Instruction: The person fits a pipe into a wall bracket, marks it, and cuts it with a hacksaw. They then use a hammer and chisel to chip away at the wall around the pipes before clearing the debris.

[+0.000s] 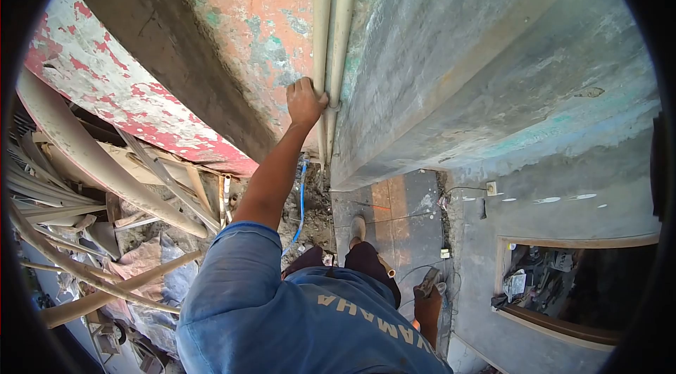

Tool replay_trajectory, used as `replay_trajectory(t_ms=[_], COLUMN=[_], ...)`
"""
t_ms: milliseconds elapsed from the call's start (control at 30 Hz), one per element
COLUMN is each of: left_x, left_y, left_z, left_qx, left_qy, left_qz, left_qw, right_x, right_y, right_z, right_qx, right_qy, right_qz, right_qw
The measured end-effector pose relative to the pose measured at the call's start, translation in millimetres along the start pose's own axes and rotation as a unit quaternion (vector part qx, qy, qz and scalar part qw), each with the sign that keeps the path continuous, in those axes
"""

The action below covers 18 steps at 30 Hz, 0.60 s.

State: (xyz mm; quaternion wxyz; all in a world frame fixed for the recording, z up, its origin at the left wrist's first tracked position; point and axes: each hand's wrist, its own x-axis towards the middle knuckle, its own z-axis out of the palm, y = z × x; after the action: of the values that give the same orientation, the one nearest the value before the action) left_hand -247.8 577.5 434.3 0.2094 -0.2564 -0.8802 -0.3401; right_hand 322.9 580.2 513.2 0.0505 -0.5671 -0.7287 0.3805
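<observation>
Two cream pipes point(322, 22) run side by side along the peeling wall. My left hand point(305, 102) is closed at the left pipe, its thumb over the front; where its fingertips end is hidden. Just right of the hand, a collar point(334, 106) sits on the other pipe. Low on the right, my right hand point(427, 303) hangs by my side, wrapped around a grey-brown tool point(429, 280) whose kind I cannot make out. A short cream pipe end point(386, 266) shows beside my leg.
A blue hose point(301, 198) lies on rubble near the pipes' lower ends. Lumber and long poles point(113, 156) crowd the left. A grey wall edge point(345, 180) juts out on the right, with a framed opening point(563, 289) beyond. Dark floor tiles point(412, 212) lie ahead of my foot.
</observation>
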Motion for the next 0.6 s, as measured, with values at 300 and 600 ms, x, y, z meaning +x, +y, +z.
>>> replay_trajectory(t_ms=[300, 600], left_x=[-5.4, -1.4], left_y=[3.6, 23.2], left_z=[3.7, -7.3], left_qx=[-0.052, -0.009], left_qy=[0.020, -0.031], left_qz=[-0.017, -0.078], left_qw=[0.998, 0.996], right_x=[-7.9, 0.1], right_y=[5.6, 32.5], right_z=[-0.6, -4.1], right_qx=[-0.028, -0.031], right_qy=[-0.007, -0.033], right_qz=[-0.020, -0.084], right_qw=[0.999, 0.995])
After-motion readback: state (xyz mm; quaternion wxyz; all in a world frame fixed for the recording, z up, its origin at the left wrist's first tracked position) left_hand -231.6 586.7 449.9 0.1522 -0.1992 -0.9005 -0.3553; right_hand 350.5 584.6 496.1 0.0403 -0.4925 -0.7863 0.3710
